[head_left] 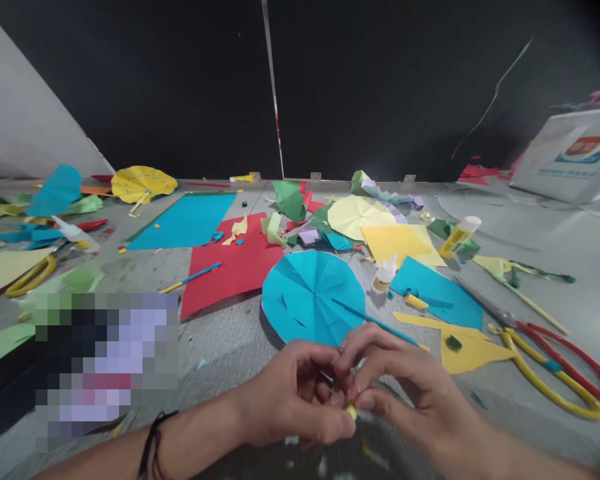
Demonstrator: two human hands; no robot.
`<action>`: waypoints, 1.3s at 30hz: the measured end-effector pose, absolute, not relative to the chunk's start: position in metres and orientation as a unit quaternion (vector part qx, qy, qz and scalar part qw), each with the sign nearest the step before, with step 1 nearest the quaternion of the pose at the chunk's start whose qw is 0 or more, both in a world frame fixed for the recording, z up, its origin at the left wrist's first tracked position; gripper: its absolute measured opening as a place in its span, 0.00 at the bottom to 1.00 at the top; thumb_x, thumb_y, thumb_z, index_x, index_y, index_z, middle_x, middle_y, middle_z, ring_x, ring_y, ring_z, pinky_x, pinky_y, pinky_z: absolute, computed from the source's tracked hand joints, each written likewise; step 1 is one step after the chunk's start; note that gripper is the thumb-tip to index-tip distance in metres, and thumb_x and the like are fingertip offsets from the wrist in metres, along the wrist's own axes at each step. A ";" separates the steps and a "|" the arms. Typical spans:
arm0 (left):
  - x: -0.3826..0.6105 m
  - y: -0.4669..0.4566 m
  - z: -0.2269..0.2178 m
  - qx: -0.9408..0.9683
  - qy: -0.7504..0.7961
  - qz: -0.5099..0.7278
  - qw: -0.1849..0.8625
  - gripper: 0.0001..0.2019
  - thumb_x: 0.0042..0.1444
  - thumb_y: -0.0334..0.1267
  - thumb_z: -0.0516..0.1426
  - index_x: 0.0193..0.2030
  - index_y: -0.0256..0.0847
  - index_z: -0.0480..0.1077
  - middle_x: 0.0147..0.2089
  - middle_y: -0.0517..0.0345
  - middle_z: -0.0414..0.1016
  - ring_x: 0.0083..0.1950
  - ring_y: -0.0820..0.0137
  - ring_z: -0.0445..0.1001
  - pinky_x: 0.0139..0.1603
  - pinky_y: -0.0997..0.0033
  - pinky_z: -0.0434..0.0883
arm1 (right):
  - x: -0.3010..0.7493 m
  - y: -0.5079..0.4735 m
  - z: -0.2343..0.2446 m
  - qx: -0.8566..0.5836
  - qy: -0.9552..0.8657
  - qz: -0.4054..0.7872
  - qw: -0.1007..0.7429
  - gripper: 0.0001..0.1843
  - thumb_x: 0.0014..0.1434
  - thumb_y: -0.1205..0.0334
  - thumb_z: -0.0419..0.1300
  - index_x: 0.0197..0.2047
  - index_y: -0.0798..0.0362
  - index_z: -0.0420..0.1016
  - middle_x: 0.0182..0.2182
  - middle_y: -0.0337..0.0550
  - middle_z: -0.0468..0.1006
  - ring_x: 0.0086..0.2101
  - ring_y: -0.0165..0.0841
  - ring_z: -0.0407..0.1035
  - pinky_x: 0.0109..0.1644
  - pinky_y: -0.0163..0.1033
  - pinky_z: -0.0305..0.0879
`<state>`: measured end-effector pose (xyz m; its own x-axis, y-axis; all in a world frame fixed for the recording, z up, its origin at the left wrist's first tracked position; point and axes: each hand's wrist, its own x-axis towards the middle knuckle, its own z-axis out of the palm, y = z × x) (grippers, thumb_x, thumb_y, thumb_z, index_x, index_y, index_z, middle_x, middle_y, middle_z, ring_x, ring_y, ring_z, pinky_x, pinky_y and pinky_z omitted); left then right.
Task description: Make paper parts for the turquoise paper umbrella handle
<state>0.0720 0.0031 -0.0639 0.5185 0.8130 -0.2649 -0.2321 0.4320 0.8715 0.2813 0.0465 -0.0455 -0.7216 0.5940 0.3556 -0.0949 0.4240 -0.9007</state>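
My left hand [313, 397] and my right hand [395, 380] meet low in the middle of the view, fingertips together. Between them is a small piece of yellow paper [352, 411], pinched by both; most of it is hidden by the fingers. Just beyond my hands lies a round pleated blue paper disc [307, 293] with a few slits. A thin blue paper stick [370, 317] with a yellow end rests partly over it, close to my right fingers. To the right is a cut yellow paper sheet [460, 357] with a small dark green piece [453, 343] on it.
Scissors [555, 365] with red and yellow handles lie at right. A small glue bottle [384, 275] and a glue stick [460, 237] stand nearby. Red paper [225, 267], blue paper [185, 220], a cream disc [357, 217] and a yellow disc [143, 183] lie farther back. A white bag [565, 160] stands far right.
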 end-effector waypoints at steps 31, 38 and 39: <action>0.074 0.004 -0.058 0.419 0.335 0.387 0.750 0.22 0.45 0.46 0.77 0.36 0.39 0.72 0.25 0.68 0.71 0.17 0.82 0.61 0.16 0.82 0.61 | 0.287 0.045 -0.046 -0.107 -0.842 0.372 0.375 0.21 0.65 0.80 0.62 0.53 0.44 0.76 0.49 0.43 0.78 0.50 0.36 0.76 0.55 0.44 0.75; 0.075 -0.003 -0.052 0.606 0.458 0.448 0.472 0.09 0.62 0.42 0.67 0.43 0.39 0.78 0.34 0.59 0.75 0.33 0.73 0.71 0.33 0.75 0.67 | 0.284 0.047 -0.050 -0.295 -0.765 0.437 0.370 0.06 0.75 0.58 0.56 0.50 0.47 0.74 0.42 0.43 0.79 0.39 0.33 0.75 0.44 0.39 0.74; 0.074 -0.004 -0.052 0.639 0.463 0.442 0.427 0.07 0.64 0.41 0.66 0.43 0.39 0.78 0.35 0.58 0.76 0.34 0.72 0.72 0.33 0.75 0.67 | 0.283 0.048 -0.049 -0.302 -0.745 0.482 0.349 0.11 0.76 0.54 0.54 0.47 0.49 0.74 0.37 0.42 0.78 0.35 0.32 0.75 0.40 0.37 0.73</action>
